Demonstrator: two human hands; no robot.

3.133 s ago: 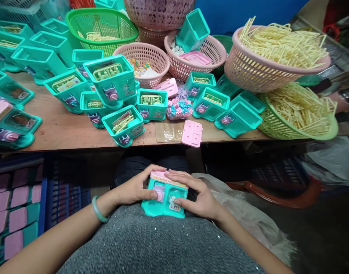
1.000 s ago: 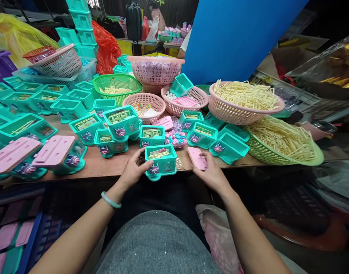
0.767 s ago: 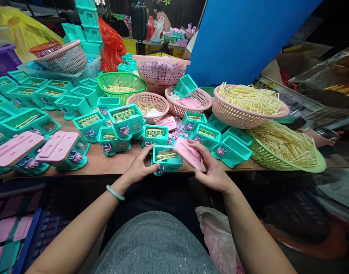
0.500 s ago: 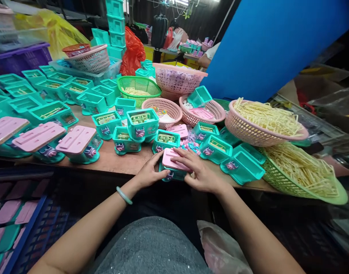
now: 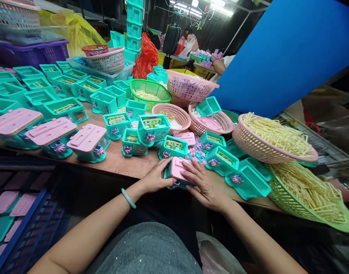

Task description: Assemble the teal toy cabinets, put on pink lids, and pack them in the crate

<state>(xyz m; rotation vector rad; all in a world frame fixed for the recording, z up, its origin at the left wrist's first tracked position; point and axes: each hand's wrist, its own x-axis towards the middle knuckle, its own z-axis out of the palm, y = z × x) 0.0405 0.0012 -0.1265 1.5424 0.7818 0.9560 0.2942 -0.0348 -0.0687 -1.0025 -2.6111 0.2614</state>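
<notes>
We see left hand (image 5: 155, 179) gripping box (image 5: 182, 184) just below frame centre, at near edge of worktop (image 5: 117, 161); right hand (image 5: 206, 190) lies over its lid (image 5: 176, 169), grip there we can't tell

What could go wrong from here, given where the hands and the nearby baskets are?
The teal box sits right at the front edge of the table, so it might slip off if the left hand loosens.

The fingers of the right hand lie across the pink lid; uneven pressure could seat it crooked.

The green basket, heaped with yellow pieces, juts past the table edge and might tip or spill if bumped.
</notes>
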